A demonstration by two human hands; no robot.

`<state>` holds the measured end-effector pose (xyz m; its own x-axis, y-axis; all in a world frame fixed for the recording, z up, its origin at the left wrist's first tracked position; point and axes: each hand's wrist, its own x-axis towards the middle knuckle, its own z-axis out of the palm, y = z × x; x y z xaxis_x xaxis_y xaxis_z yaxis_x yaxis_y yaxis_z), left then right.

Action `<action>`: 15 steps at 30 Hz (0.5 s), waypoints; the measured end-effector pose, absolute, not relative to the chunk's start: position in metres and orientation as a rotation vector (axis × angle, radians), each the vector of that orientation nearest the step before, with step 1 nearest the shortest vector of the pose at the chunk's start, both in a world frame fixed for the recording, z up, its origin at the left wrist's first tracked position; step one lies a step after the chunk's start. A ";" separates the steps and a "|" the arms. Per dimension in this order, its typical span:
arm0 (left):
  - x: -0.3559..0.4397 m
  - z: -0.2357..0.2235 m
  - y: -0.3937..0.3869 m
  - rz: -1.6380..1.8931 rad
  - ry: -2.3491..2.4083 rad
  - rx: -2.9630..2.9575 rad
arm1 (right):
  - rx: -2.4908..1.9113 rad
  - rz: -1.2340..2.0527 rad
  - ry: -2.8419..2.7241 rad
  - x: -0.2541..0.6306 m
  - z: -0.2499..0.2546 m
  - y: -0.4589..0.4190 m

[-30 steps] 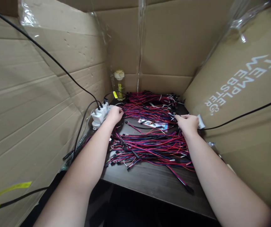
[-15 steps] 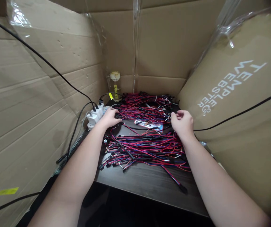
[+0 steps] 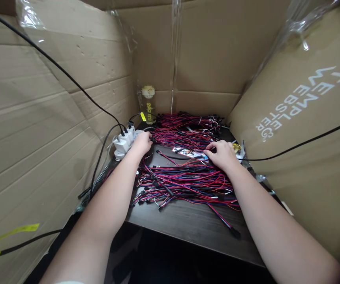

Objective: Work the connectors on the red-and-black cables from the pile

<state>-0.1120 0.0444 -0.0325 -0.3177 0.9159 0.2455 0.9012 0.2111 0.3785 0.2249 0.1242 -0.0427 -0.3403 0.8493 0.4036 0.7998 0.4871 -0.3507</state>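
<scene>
Cardboard walls (image 3: pixel 208 51) enclose a dark tabletop (image 3: pixel 184 221) bearing near and far heaps of red-and-blue wires (image 3: pixel 184 182); my left grip (image 3: pixel 142 142) and right grip (image 3: pixel 222 153) curl beside the far heap, whether holding strands I cannot tell.

One left hand (image 3: pixel 142 142), one right hand (image 3: pixel 222 154), one bottle (image 3: pixel 149 105) upper centre, and centre-frame wire harnesses (image 3: pixel 187 181) too tangled to count.

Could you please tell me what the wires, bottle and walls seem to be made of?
Wires: probably smooth plastic coating, judging by the red and blue colours. Bottle: likely clear plastic, perhaps glass, since the brown behind shows through. Walls: matt brown cardboard, by the creases.
</scene>
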 end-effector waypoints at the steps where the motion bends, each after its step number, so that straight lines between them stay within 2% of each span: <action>1: -0.110 -0.030 0.042 0.715 2.413 1.812 | -1.342 0.116 -2.196 0.225 -0.042 0.124; 8: -0.091 -0.001 0.008 0.670 2.246 1.919 | -1.162 0.077 -2.116 0.221 -0.028 0.104; 15: -0.076 -0.002 0.001 0.352 1.905 2.104 | -0.963 0.118 -2.126 0.199 -0.015 0.063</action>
<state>-0.0763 0.0012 -0.0025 0.1004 0.9949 -0.0072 0.9266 -0.0909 0.3649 0.1985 0.0634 -0.0153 -0.4058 0.6712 0.6204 0.5986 0.7081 -0.3745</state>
